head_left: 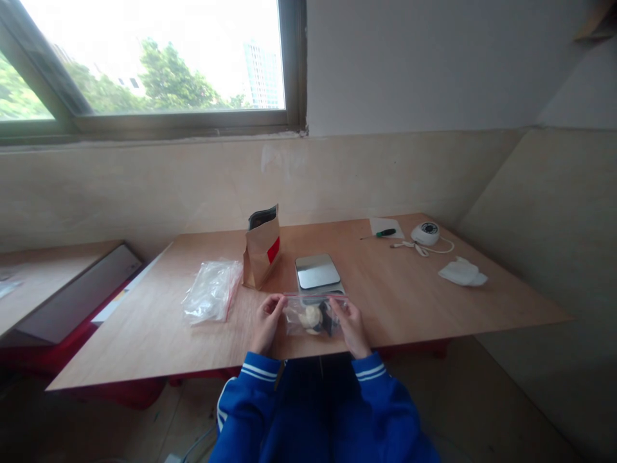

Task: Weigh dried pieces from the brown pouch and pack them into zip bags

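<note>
A clear zip-lock bag with a red seal strip is stretched between my two hands near the table's front edge. Inside it lie pale round pieces and something dark; their kind I cannot make out. My left hand pinches the bag's upper left corner, and my right hand grips its upper right side. Just behind the bag sits a small kitchen scale with a shiny plate, its front partly hidden by the bag. A brown paper pouch with a red label stands upright and open at the top, left of the scale.
Several flat clear plastic bags lie on the wooden table at left. Toward the back right are a green-handled screwdriver on a white sheet, a white dome camera with its cable, and a crumpled white wrapper. A wall rises behind the table.
</note>
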### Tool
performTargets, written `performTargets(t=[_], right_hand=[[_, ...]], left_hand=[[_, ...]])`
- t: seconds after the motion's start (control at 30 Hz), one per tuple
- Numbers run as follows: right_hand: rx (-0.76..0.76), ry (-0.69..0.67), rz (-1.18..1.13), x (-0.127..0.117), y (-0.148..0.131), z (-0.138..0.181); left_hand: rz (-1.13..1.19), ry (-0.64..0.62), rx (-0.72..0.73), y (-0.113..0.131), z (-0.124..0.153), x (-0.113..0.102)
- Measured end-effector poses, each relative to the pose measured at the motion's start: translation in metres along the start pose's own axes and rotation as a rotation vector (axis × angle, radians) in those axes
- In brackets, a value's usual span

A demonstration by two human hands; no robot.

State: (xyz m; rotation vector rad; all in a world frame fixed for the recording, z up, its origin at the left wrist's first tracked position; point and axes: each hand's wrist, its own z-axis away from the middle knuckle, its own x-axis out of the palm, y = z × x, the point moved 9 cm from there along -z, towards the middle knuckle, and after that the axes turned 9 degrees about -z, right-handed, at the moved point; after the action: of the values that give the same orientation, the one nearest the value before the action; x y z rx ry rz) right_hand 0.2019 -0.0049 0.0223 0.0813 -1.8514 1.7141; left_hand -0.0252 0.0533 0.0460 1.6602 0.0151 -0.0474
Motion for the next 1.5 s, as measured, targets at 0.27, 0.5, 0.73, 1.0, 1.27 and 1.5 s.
performTargets(t=[0.27,0.5,0.73,1.0,1.27,1.5], right_hand=[[-0.001,0.013,0.000,-0.002,0.001,-0.001],[0.013,-0.008,-0.031,-0.001,0.005,-0.001],[0.023,-0.007,-0.026,-0.001,0.004,-0.001],[-0.017,-0.012,0.051,0.001,-0.002,0.000],[-0.036,-0.035,0.047,0.003,-0.003,0.000],[-0.056,-0.029,0.054,0.004,-0.010,0.002]], left_hand=[[0.074,-0.018,-0.023,-0.003,0.001,0.002],[0.080,-0.043,-0.011,-0.002,0.002,0.004],[0.048,-0.017,-0.004,0.000,0.002,0.000],[0.048,-0.052,0.004,0.003,0.003,0.004],[0.068,-0.146,-0.056,0.002,0.004,0.014],[0.029,-0.100,-0.055,-0.003,0.003,0.009]])
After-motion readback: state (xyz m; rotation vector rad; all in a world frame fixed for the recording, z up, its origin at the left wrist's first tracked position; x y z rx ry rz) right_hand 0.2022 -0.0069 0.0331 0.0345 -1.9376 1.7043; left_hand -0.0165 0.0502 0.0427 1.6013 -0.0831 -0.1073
